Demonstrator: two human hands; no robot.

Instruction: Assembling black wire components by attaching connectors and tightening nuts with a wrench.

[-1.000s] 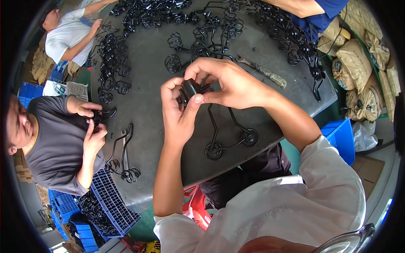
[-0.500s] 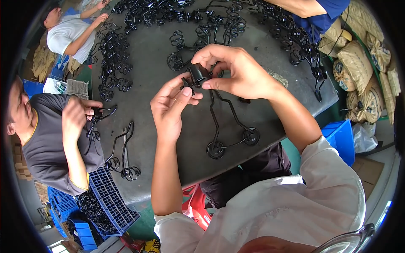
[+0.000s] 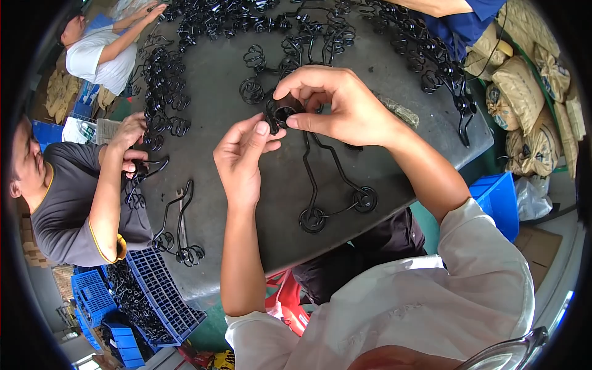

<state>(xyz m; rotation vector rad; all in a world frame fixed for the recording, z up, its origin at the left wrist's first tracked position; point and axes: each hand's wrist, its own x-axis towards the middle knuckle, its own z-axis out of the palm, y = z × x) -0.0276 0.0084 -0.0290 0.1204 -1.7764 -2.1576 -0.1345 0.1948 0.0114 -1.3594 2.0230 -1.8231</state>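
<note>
Over the table, my right hand (image 3: 345,108) pinches a short black hollow cylinder (image 3: 284,106) between thumb and fingertips. A small black piece, its exact kind unclear, is gripped by my left hand (image 3: 242,154) and meets the cylinder's open end; whether it sits inside cannot be told. Beneath both hands lies a black bent wire spring (image 3: 333,212) with coiled ends, its upper part partly hidden. Just beyond are more black coiled springs (image 3: 251,90).
Black springs are heaped along the far side of the dark table (image 3: 277,240). At left, a co-worker in grey (image 3: 77,197) handles a black part near a wrench (image 3: 182,225). Blue crates (image 3: 161,290) stand lower left; a blue bin (image 3: 495,203) and sacks (image 3: 521,92) are at right.
My hands have shifted slightly left, and the cylinder's open end has turned toward the small piece, now touching or nearly so. The grey-clad co-worker's raised hand has moved away toward the far springs.
</note>
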